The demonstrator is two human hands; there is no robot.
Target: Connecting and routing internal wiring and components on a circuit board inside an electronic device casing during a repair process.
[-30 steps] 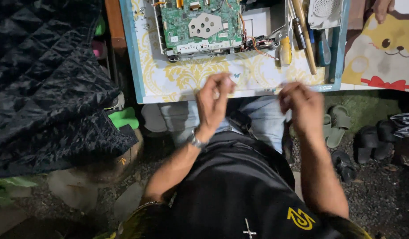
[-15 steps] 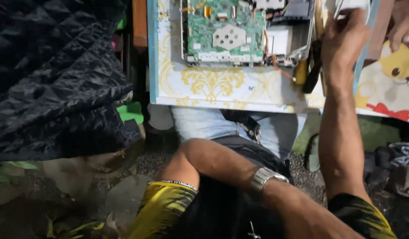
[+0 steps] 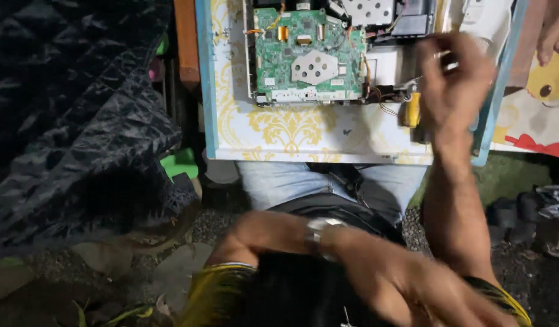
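My right hand [image 3: 454, 75] is raised over the right side of a small table [image 3: 291, 136], fingers curled and blurred; whether it grips anything is unclear. Just left of it lies a yellow-handled screwdriver [image 3: 411, 109]. An opened device with a green circuit board [image 3: 310, 57] and loose wires sits on the table's yellow-patterned top. My left arm is bent across my lap, a metal wristwatch [image 3: 319, 233] on the wrist. My left hand [image 3: 422, 290] is a blur close to the camera at the bottom right.
Another person's hand [image 3: 555, 27] rests at the top right above a cartoon-animal mat [image 3: 543, 100]. A dark quilted cloth [image 3: 67, 121] fills the left side. A green object [image 3: 179, 162] lies under the table's corner, sandals [image 3: 512, 212] on the gravel at right.
Both hands were together in front of the table edge. My right hand then rose over the table's right side, and my left arm folded back across my lap toward the camera.
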